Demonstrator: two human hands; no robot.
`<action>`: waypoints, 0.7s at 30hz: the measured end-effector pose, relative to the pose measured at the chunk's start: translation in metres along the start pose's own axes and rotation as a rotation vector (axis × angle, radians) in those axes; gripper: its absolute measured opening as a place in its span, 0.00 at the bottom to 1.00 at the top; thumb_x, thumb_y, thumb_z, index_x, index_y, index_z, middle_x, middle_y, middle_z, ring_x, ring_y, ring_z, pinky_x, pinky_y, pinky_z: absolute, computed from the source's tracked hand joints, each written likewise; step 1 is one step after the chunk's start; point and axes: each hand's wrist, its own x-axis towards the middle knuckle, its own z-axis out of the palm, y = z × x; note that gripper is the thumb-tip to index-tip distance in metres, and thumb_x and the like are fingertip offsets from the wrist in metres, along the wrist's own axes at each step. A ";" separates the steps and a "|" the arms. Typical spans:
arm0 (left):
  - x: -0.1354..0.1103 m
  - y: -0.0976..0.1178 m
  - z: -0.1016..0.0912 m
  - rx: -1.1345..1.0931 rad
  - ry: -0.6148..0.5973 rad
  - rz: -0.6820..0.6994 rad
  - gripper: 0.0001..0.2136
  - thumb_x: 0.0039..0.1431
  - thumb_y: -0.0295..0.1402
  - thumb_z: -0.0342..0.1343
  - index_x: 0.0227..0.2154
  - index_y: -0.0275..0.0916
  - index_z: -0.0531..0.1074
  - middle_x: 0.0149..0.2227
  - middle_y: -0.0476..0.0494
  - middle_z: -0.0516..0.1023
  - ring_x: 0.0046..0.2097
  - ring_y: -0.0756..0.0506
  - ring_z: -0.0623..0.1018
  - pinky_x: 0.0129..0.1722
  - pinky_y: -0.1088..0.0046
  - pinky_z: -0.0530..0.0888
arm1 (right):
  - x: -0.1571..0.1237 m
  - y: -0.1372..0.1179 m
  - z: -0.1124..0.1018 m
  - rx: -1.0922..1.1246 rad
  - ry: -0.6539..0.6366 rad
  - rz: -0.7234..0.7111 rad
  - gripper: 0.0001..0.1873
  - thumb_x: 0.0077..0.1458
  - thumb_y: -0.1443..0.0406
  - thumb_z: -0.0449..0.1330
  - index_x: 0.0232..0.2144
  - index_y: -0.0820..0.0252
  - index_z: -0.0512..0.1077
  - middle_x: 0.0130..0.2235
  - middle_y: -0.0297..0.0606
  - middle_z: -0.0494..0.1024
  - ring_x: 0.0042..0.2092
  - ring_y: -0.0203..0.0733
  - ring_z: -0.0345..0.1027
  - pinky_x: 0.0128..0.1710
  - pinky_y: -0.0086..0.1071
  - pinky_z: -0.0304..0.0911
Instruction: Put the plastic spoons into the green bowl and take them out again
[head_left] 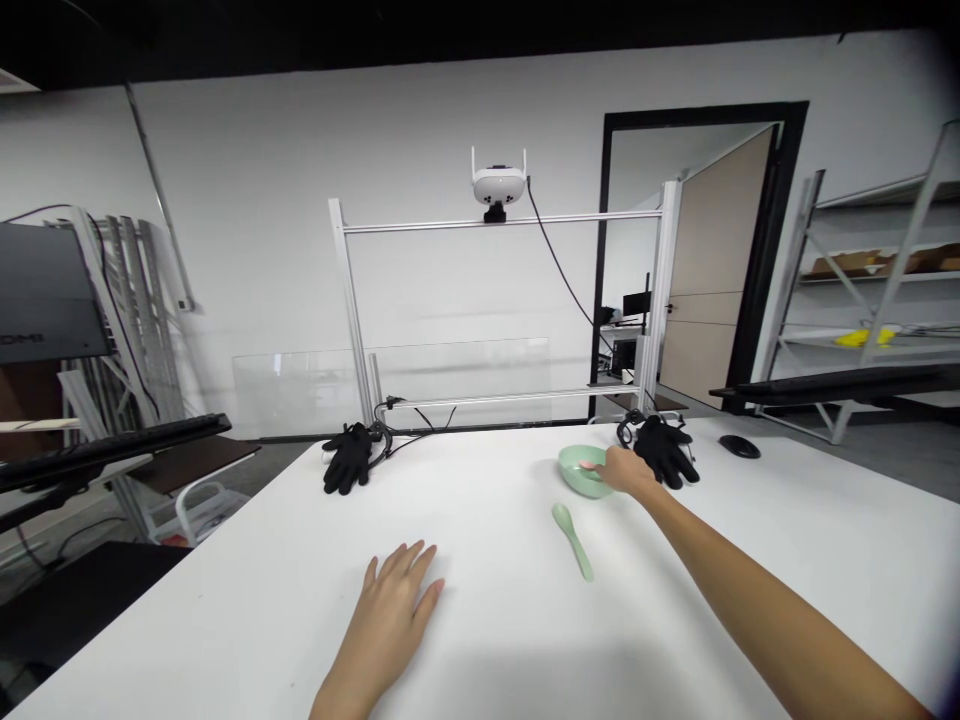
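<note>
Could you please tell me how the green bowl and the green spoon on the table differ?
The pale green bowl is round and hollow, while the pale green spoon is long and narrow. The bowl sits farther from the person, with the right hand reaching over its rim, whereas the spoon lies nearer, untouched. They share the same colour, and both rest on the white table.

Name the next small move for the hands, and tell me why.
Probably close the right hand on the pink item in the pale green bowl, because its fingertips reach over the bowl's rim to that item, while the left hand lies flat and apart on the white table.
</note>
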 end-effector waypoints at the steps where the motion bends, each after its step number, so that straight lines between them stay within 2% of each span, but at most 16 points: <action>1: 0.000 0.000 0.000 0.003 -0.004 0.000 0.25 0.72 0.46 0.41 0.66 0.44 0.66 0.69 0.41 0.66 0.71 0.36 0.62 0.69 0.45 0.56 | -0.004 0.000 -0.005 0.007 -0.006 -0.001 0.32 0.61 0.48 0.56 0.50 0.71 0.77 0.47 0.64 0.80 0.49 0.57 0.77 0.42 0.39 0.69; 6: 0.001 0.002 0.001 0.012 -0.005 0.009 0.25 0.72 0.46 0.41 0.66 0.45 0.66 0.69 0.41 0.67 0.70 0.36 0.62 0.69 0.45 0.56 | -0.034 -0.002 -0.029 0.036 -0.005 -0.048 0.24 0.62 0.54 0.52 0.45 0.66 0.79 0.47 0.59 0.80 0.50 0.57 0.76 0.43 0.40 0.66; 11: 0.000 0.006 -0.001 0.015 -0.008 0.018 0.25 0.72 0.46 0.40 0.66 0.44 0.66 0.69 0.41 0.66 0.70 0.35 0.63 0.69 0.44 0.56 | -0.073 -0.002 -0.037 0.054 0.003 -0.100 0.21 0.61 0.54 0.51 0.37 0.62 0.79 0.43 0.54 0.81 0.45 0.55 0.76 0.38 0.37 0.62; 15: 0.000 0.008 -0.002 0.011 0.009 0.031 0.25 0.72 0.46 0.41 0.65 0.44 0.66 0.68 0.41 0.67 0.70 0.35 0.63 0.69 0.44 0.56 | -0.103 0.000 -0.032 0.063 -0.001 -0.138 0.20 0.62 0.54 0.50 0.33 0.59 0.77 0.39 0.50 0.82 0.42 0.53 0.75 0.34 0.35 0.57; 21: -0.002 0.008 -0.002 0.006 0.031 0.040 0.25 0.72 0.47 0.41 0.65 0.46 0.67 0.68 0.41 0.67 0.70 0.35 0.63 0.68 0.44 0.57 | -0.136 0.007 -0.009 0.082 -0.034 -0.211 0.18 0.63 0.56 0.49 0.30 0.58 0.73 0.36 0.47 0.81 0.38 0.49 0.74 0.33 0.34 0.53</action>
